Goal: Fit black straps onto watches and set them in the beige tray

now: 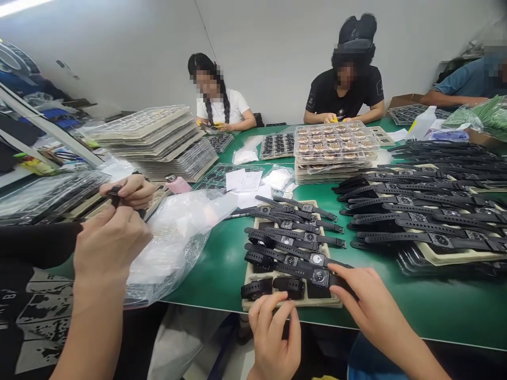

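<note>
Left hand, nearest the lens in the head view, sits at the near edge of the cream tray, taken as landmark. Its fingers are loosely curled and slightly apart, with nothing seen in them; a fingertip is just beside a looped watch in the tray's near row, contact cannot be told. A second looped watch lies at the tray's near left corner.

Right hand comes in over the tray's near right side. Thumb and forefinger are closed across the flat-strapped watch, one on each long side; its back faces up and its strap runs under the hand. This watch lies between the two hands, above the tray's near right part. Further flat watches overlap across the tray's far portion, straps past its rim.

Left of the tray: clear plastic bag; beyond that, a co-worker's hands, together on a small dark piece. Right of the tray: watch-laden stack. Beyond the tray: papers and a stack of trays with round pieces.
</note>
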The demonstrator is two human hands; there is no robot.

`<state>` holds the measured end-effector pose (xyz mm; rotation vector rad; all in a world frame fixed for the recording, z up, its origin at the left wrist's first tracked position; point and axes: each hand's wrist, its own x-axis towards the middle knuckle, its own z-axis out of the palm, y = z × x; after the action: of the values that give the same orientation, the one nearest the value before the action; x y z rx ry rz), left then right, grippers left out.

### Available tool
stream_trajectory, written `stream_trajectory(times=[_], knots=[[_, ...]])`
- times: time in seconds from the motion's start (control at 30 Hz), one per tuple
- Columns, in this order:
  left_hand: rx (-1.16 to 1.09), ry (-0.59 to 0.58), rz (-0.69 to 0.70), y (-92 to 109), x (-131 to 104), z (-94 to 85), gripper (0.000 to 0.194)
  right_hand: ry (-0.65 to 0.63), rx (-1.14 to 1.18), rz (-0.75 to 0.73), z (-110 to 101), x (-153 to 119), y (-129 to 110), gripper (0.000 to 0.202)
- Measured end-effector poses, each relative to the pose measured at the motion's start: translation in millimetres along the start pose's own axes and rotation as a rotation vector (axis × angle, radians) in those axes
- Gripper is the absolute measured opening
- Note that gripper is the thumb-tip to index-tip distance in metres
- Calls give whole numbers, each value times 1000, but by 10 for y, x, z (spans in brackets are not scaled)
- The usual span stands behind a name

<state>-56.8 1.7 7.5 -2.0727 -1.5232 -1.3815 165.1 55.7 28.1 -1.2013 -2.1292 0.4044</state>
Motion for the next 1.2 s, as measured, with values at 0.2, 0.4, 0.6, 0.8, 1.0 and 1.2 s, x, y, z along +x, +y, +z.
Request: stream_trajectory(times=[0.2,0.4,0.6,0.8,1.0,1.2], knots=[[-235,-30,-151,255,-252,79,32,389,3,121,-42,-140,110,25],[-1160,-676,-684,588,-505,472,41,190,411,595,-141,-325,162,48],[-1548,-643,-1140,625,7,642,70,49,452,365,-142,-646,21,39],[-1513,-658,-1242,640,207,618,47,189,212,151,-148,-850,93,24],[-1285,-593,-1092,777,-10,649,45,516,808,517,80,-869,301,52],[-965,-668,-1007,914,-131,612,57,164,611,244,161,-749,148,61]])
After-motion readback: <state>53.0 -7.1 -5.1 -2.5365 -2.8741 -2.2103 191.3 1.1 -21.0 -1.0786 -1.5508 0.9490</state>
